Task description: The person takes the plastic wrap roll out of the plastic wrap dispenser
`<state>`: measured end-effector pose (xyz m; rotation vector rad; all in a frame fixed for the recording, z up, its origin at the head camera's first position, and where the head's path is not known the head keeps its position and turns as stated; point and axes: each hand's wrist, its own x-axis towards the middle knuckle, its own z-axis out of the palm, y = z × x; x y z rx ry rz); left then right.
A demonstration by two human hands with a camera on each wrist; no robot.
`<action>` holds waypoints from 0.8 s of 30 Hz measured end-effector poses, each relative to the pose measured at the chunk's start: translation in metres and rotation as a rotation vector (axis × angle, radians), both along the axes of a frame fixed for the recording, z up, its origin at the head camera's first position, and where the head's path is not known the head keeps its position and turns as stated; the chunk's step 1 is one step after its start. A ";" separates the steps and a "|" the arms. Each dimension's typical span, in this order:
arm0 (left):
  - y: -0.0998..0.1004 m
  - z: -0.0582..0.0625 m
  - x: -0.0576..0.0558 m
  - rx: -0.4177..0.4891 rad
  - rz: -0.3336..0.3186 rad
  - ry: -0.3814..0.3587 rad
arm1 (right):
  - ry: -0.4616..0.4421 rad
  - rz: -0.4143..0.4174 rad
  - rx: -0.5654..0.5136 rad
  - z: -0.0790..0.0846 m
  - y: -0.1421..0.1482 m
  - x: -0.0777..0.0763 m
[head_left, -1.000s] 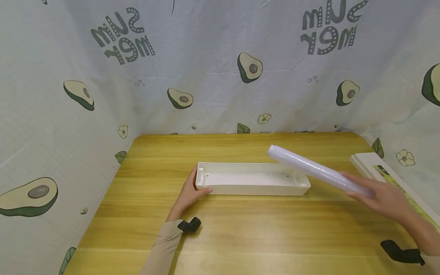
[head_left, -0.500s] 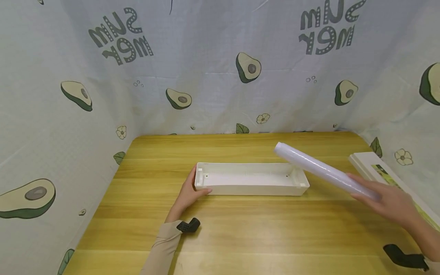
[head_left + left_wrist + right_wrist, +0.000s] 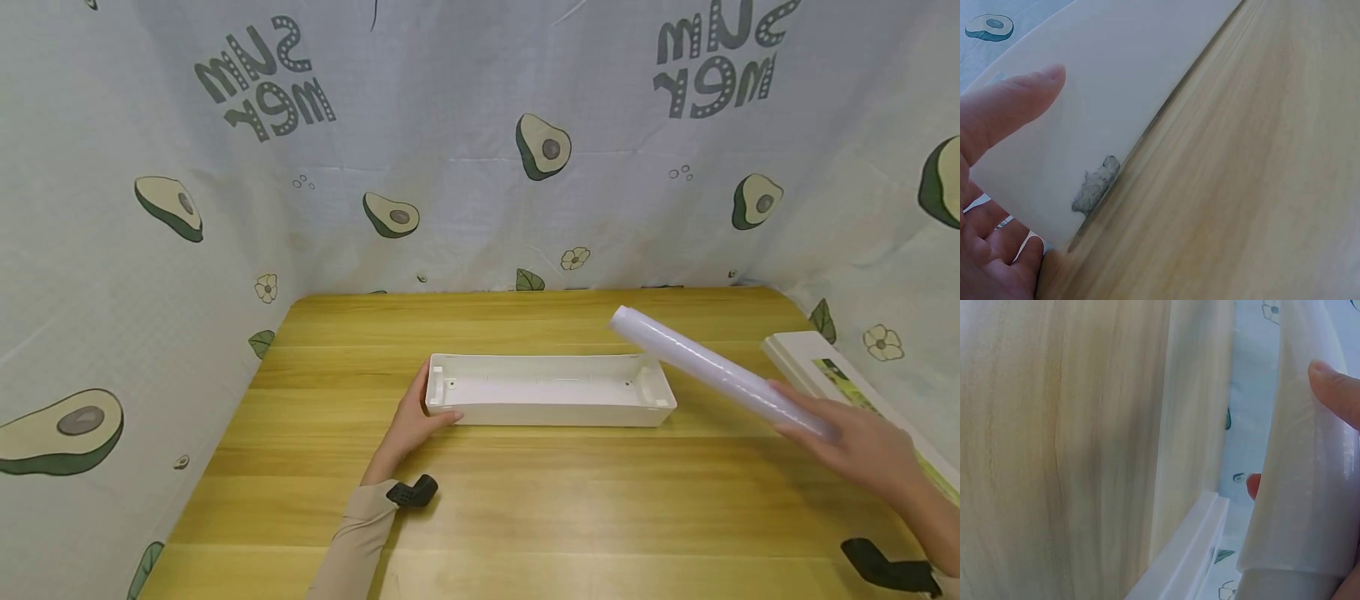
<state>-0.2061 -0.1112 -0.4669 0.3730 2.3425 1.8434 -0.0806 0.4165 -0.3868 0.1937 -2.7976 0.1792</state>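
Observation:
A long, open-topped white plastic box point(image 3: 555, 415) lies crosswise on the wooden table, its hollow inside showing. My left hand point(image 3: 411, 421) grips the box's left end, thumb on the front wall and fingers round the end. In the left wrist view a grey patch marks the box's lower front edge. With my right hand point(image 3: 862, 442) I hold a shiny, whitish roll of plastic wrap point(image 3: 705, 367) by its near end. The roll slants up and leftward, its far end past the box's right end. In the right wrist view my thumb point(image 3: 1335, 387) lies along the roll.
A white lid-like piece point(image 3: 802, 354) with a green printed label lies along the table's right edge, beside my right forearm. Avocado-print cloth point(image 3: 465, 167) hangs behind and at both sides of the wooden table point(image 3: 525, 508).
The roll of plastic wrap and my right hand have shifted a little to the right, away from the box. My left hand and the box have stayed put.

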 end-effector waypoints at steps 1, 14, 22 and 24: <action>0.000 -0.002 -0.001 -0.003 0.001 0.007 | -0.009 -0.009 -0.001 -0.001 0.000 0.000; -0.001 -0.008 -0.003 -0.001 0.008 0.021 | -0.021 -0.077 -0.024 -0.008 0.005 0.008; -0.001 -0.009 -0.003 -0.005 0.004 0.041 | -0.006 -0.097 -0.041 -0.013 0.007 0.012; -0.001 -0.009 -0.003 -0.010 0.006 0.046 | 0.001 -0.102 -0.044 -0.013 0.009 0.013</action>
